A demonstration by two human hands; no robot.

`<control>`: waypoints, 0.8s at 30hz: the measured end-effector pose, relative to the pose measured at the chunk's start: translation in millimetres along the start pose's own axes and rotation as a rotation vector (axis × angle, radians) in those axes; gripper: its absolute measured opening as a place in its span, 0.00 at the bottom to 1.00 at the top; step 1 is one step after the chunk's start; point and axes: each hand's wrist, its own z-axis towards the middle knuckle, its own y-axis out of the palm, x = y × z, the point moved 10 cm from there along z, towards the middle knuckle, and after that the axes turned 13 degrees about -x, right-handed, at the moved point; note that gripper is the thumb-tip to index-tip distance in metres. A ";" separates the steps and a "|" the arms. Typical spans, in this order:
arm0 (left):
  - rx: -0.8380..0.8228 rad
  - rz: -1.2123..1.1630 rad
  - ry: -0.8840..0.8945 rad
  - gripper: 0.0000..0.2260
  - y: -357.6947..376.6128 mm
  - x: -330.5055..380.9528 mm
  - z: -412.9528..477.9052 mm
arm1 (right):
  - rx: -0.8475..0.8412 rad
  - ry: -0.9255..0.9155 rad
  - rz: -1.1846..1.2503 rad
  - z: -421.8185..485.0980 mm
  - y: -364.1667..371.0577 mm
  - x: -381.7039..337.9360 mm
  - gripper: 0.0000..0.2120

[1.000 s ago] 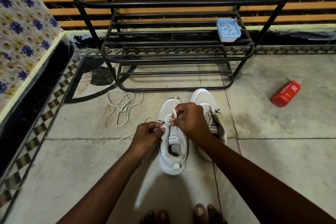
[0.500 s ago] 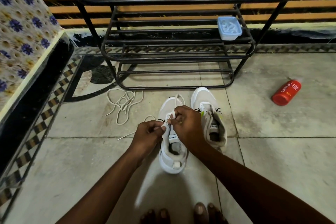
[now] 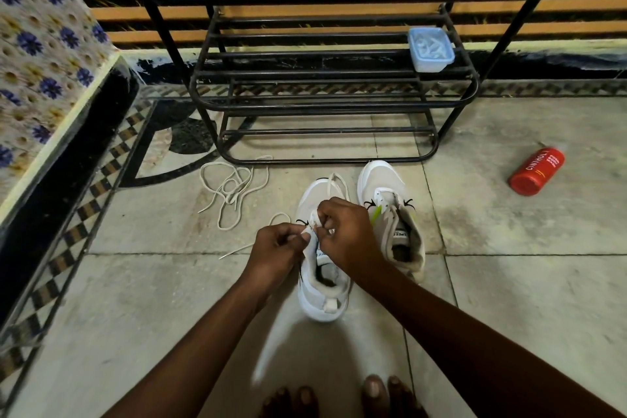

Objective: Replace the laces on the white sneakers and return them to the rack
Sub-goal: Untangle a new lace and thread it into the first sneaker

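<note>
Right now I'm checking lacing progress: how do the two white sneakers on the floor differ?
The held sneaker carries a lace looping over its toe; the other sneaker shows none. The left hand and right hand pinch at the held sneaker's eyelets; neither grips the other sneaker. The held sneaker lies nearer the person than the other. Both are white, upright, toes toward the rack.

Left hand (image 3: 276,248) pinches the eyelet edge of the near sneaker (image 3: 322,297). Right hand (image 3: 346,234) pinches the lace (image 3: 329,184) at the eyelets, loop over the toe. Second sneaker (image 3: 381,180) stands just beside on the floor (image 3: 509,282); loose laces (image 3: 234,190) lie near the rack (image 3: 339,105).
</note>
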 end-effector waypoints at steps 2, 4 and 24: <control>0.002 0.021 0.018 0.05 0.4 2.9 -0.1 | -0.035 -0.054 -0.034 0.7 3.7 -7.2 0.10; 0.005 0.063 0.042 0.04 2.4 8.3 -1.4 | -0.042 -0.042 -0.036 2.6 4.0 -5.8 0.10; 0.073 0.144 -0.017 0.03 -0.8 2.6 11.9 | -0.007 0.286 0.065 -6.4 0.5 21.7 0.16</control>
